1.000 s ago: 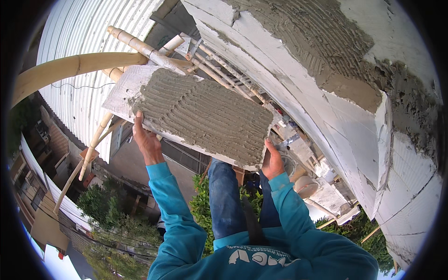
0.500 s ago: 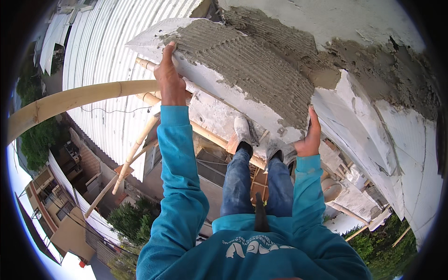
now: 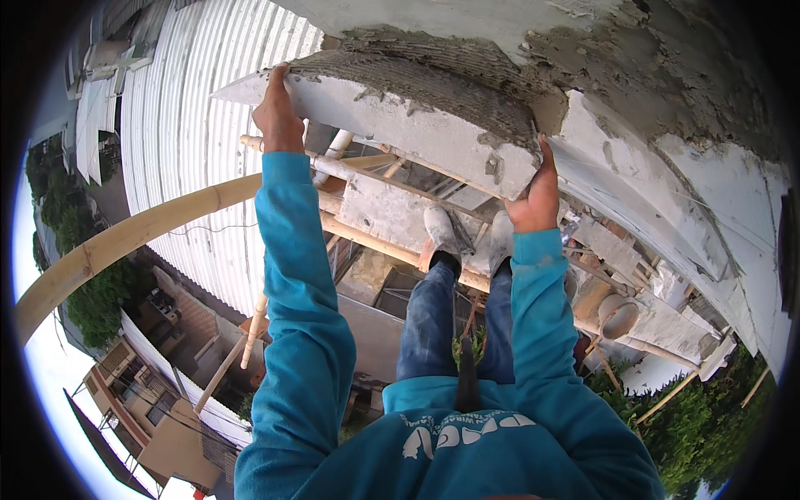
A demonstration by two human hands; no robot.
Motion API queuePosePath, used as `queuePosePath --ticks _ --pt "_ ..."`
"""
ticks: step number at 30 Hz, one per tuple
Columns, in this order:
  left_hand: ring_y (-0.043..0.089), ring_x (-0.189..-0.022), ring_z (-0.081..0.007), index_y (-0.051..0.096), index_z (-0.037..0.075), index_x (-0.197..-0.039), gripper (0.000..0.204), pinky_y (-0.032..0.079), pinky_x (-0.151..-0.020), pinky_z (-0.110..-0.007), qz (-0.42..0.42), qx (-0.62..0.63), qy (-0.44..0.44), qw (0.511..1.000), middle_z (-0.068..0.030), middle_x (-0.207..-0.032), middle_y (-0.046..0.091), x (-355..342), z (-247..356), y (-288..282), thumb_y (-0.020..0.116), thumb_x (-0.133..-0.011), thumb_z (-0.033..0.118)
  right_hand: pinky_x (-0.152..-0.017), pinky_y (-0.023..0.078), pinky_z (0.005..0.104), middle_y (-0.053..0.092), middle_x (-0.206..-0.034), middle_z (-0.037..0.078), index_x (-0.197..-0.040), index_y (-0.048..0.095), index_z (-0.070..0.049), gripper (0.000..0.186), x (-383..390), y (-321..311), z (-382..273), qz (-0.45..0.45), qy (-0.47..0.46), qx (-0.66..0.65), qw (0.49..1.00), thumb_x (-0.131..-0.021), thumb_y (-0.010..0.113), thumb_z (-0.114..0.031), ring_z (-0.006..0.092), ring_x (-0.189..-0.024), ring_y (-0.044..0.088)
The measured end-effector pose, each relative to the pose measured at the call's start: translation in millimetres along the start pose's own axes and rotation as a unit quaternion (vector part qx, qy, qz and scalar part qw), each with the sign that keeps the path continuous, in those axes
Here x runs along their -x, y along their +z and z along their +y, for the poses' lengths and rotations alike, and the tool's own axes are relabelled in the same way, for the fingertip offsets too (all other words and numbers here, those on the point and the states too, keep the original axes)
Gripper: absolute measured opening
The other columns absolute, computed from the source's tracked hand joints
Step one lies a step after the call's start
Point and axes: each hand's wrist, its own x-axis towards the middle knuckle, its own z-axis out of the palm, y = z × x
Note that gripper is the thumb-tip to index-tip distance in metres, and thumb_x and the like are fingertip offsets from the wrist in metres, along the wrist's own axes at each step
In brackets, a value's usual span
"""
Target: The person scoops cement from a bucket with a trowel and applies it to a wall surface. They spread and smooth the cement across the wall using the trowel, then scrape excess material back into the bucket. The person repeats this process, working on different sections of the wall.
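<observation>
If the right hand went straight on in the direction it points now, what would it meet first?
Beyond the right hand, which holds the end of the pale block, the first thing in line looks like the grey mortar on the wall; one view leaves depth unclear.

1. I see the white block (image 3: 400,117) as matt and chalky, its face slightly rough.
2. The grey mortar (image 3: 408,77) on it looks coarse, combed into ridges.
3. The wall mortar (image 3: 683,92) reads to me as rough and smeared.
4. Roofing sheet (image 3: 200,150): ribbed, apparently metal.
5. Bamboo pole (image 3: 158,219): smooth, faintly shiny.
6. Sleeves (image 3: 302,250): soft matt cloth; jeans (image 3: 425,333): faded, scuffed denim.
</observation>
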Motion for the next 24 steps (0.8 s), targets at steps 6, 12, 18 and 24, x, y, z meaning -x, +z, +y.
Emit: queuePosePath --ticks 6,12,18,24 --pt "0.064 -0.080 -0.0242 0.062 -0.016 -0.105 0.059 0.054 -0.070 -0.037 -0.007 -0.022 0.025 0.999 -0.0173 -0.099 0.066 10.2 4.0 14.5 0.083 -0.071 0.029 -0.111 0.034 0.0509 0.048 -0.136 0.012 -0.134 0.046 -0.002 0.057 50.8 22.7 16.2 0.044 -0.077 -0.048 0.995 -0.090 0.058 -0.037 0.0293 -0.128 0.043" --pt "0.063 -0.096 -0.0325 0.025 -0.020 -0.133 0.098 0.055 -0.075 -0.045 0.033 -0.089 0.008 0.995 -0.0270 -0.120 0.054 3.9 6.0 22.3 0.080 -0.075 0.037 -0.116 0.028 0.0509 0.036 -0.145 0.014 -0.140 0.035 -0.002 0.066 51.3 48.2 22.3 -0.029 -0.138 -0.166 0.976 -0.090 0.062 -0.034 0.0291 -0.133 0.036" --pt "0.062 -0.103 -0.0351 0.025 -0.017 -0.132 0.096 0.062 -0.070 -0.042 -0.049 -0.112 0.048 0.991 -0.0318 -0.124 0.048 15.3 9.3 25.9 0.081 -0.076 0.036 -0.118 0.028 0.0516 0.025 -0.151 0.016 -0.150 0.015 -0.001 0.094 55.5 78.5 37.1 0.030 -0.172 -0.105 0.979 -0.086 0.073 -0.039 0.0321 -0.141 0.025" --pt "0.047 -0.125 -0.0465 -0.007 -0.005 -0.150 0.116 0.062 -0.075 -0.050 -0.132 -0.055 0.030 0.989 -0.0358 -0.146 0.023 74.6 -5.5 43.0 0.081 -0.078 0.022 -0.112 0.041 0.0491 0.024 -0.151 0.018 -0.149 0.011 0.004 0.099 29.3 83.3 26.9 0.124 -0.154 -0.077 0.977 -0.085 0.076 -0.034 0.0365 -0.141 0.025"
